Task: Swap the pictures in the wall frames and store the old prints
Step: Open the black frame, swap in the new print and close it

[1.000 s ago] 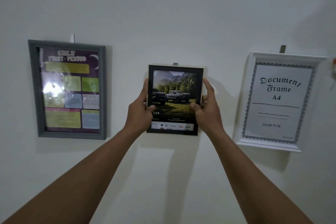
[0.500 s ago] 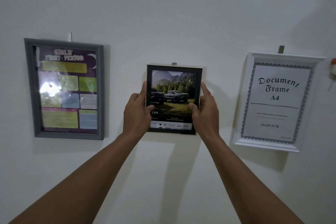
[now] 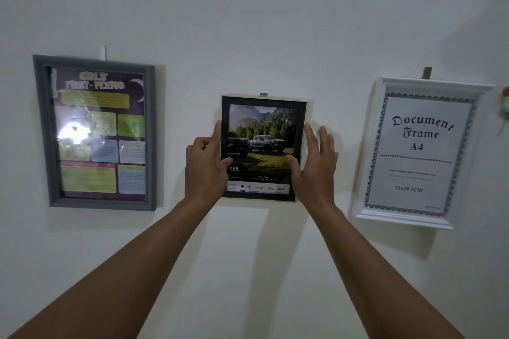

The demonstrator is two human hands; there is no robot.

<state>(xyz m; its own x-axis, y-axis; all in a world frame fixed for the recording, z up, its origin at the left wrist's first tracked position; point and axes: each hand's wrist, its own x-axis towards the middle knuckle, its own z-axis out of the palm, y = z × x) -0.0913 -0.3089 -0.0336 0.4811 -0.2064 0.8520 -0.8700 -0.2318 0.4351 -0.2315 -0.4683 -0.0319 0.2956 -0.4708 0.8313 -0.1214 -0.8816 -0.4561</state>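
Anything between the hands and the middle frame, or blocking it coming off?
Nothing visible. The left hand grips the black frame by its left edge, the right hand touches the right edge. Grey frame and white frame hang apart from it.

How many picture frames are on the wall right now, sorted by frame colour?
grey frame: 1
black frame: 1
white frame: 1
Total: 3
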